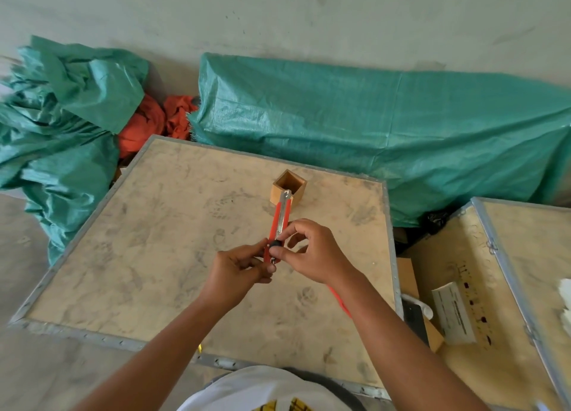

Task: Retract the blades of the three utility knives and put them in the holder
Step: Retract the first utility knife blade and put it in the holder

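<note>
I hold a red utility knife [281, 218] above the wooden crate top [154, 256], its metal tip pointing away toward the holder. My left hand [244, 270] grips the knife's near end. My right hand [312, 251] pinches the black slider knob on that same end. The holder [289, 191] is a small square wooden box, open at the top, standing at the far middle of the crate top. Another red knife [340, 301] lies partly hidden under my right forearm. No third knife is visible.
Green tarpaulin bundles [401, 126] and an orange cloth [148, 123] lie beyond the crate. A second crate [494, 287] stands to the right with a white packet [454, 315] on it. A dark object [414, 315] sits in the gap between the crates.
</note>
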The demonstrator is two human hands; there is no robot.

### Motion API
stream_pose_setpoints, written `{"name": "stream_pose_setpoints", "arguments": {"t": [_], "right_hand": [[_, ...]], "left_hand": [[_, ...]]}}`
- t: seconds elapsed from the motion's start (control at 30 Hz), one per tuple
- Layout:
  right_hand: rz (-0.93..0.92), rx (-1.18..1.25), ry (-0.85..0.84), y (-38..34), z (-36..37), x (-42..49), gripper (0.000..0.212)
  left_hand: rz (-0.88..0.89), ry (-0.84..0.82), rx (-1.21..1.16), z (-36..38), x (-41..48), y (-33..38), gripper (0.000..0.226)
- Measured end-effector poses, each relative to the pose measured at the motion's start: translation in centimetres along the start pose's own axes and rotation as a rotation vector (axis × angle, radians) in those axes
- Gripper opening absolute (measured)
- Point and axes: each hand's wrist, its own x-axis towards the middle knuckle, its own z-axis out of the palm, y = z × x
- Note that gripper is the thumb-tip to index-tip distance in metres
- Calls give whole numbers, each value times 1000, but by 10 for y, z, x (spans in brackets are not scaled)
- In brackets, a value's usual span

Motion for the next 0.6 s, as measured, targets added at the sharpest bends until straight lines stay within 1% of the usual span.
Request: {"name": "stream_pose_setpoints", "arguments": {"t": [0.13, 0.23, 0.33, 0.47, 0.6], "right_hand": [[-27, 53, -59, 1, -8, 0, 20], [-32, 36, -1, 3, -5, 2, 16], [-34, 19, 39, 4, -3, 3, 19], [-41, 37, -38, 7, -11, 6, 27], [-15, 17, 41, 11, -10, 12, 22]], "left_hand": [[5, -7, 11, 2, 0, 3, 49], [12, -5, 19, 3, 2, 3, 49], [-1, -4, 18, 4, 5, 2, 49], [-10, 3, 2, 6, 11, 3, 49], [-19, -13, 18, 9, 24, 2, 49]]}}
